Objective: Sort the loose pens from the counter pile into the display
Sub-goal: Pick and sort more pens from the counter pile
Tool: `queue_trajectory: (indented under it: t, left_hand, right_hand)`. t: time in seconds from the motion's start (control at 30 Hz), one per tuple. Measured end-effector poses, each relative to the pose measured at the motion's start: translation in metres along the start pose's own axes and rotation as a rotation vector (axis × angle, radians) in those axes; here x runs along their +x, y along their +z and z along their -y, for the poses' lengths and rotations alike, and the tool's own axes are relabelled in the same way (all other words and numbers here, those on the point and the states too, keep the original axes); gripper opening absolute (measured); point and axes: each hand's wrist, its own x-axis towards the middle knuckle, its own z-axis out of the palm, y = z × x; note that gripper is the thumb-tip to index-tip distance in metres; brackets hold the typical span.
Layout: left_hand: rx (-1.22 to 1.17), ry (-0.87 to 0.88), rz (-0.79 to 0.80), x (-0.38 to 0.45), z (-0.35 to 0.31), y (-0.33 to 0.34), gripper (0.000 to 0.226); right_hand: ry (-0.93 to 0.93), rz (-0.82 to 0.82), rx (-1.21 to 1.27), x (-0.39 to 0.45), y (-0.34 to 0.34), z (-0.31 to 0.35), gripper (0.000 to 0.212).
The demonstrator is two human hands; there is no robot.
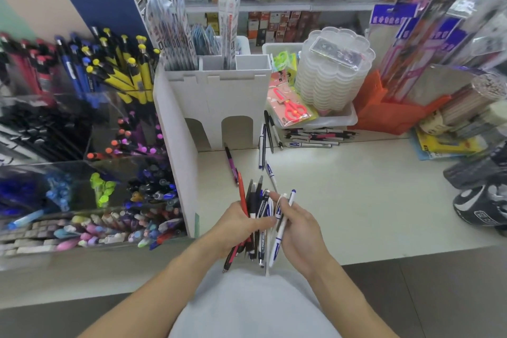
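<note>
**Both hands on the pens**

While we look down over the counter (370,200), our L hand (236,225) is curled round a bundle (253,217) of red, black & blue pens, palm turned inward, tips fanned up and away from us. Our R hand (300,228) sits just beside it, fingers bent, pinching a white pen (279,233) w/ blue bands that touches the bundle. Both forearms come in from the bottom edge and meet over the counter's near edge. More loose pens (312,137) lie farther back by a white tray (348,118). The display (90,151) stands at left, its clear bins full.
</note>
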Motion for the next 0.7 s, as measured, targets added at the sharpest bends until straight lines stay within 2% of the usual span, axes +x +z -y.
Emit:
queue_trajectory:
  t: [0.2,0.33,0.37,0.47,0.53,0.6,0.67,0.7]
  left_hand:
    - [0.006,0.013,-0.053,0.001,0.005,0.006,0.019]
    - [-0.007,-0.009,-0.162,0.003,-0.001,0.004,0.025]
    - [-0.023,-0.015,-0.176,0.004,-0.002,0.002,0.027]
    - [-0.04,-0.03,-0.187,0.007,-0.003,-0.005,0.03]
    - [-0.02,-0.045,-0.187,0.01,-0.003,-0.009,0.032]
    - [0.028,-0.045,-0.162,0.012,-0.001,-0.013,0.04]
    - [0.107,-0.027,-0.062,0.013,0.003,-0.017,0.047]
    - [0.144,-0.017,0.005,0.012,0.003,-0.018,0.046]
  right_hand:
    - [0.12,0.029,-0.171,-0.002,-0.007,-0.018,0.038]
    - [-0.009,-0.151,-0.646,0.001,-0.034,0.0,0.04]
    - [0.033,-0.139,-0.73,0.001,-0.039,0.006,0.04]
    - [0.303,0.076,-0.969,-0.003,-0.043,0.024,0.017]
    - [0.322,0.234,-1.224,-0.009,-0.044,0.038,0.029]
    - [0.309,0.333,-1.402,-0.014,-0.039,0.053,0.023]
    - [0.316,0.337,-1.411,-0.014,-0.032,0.065,0.011]
    - [0.301,0.322,-1.407,-0.011,-0.028,0.068,0.013]
